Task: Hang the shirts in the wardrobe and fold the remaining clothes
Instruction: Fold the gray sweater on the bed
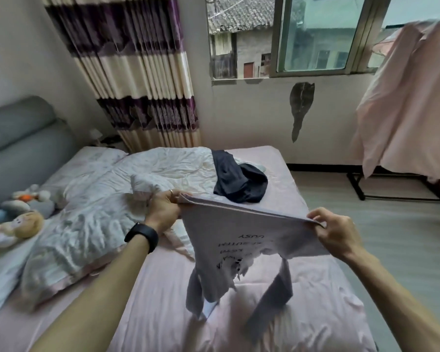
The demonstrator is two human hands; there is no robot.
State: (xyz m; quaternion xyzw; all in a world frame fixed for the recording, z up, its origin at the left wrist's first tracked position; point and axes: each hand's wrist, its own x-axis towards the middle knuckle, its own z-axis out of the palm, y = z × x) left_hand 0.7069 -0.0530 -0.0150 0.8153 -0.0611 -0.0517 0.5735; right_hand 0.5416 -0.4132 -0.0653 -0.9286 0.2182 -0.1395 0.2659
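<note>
I hold a pale lilac T-shirt [239, 240] with dark printed lettering upside down over the pink bed [163, 313]. My left hand [164, 208] grips one corner of its hem, and my right hand [333, 231] grips the other corner, so the hem is stretched taut between them. The sleeves and collar dangle down toward the sheet. Further back on the bed a dark navy garment [239, 180] lies crumpled, apart from both hands.
A rumpled white quilt [99, 199] covers the bed's left half, with stuffed toys [18, 222] by the grey headboard [18, 143]. A pink sheet [412, 102] drapes over a black rack at right. The window and striped curtain [142, 72] are behind the bed.
</note>
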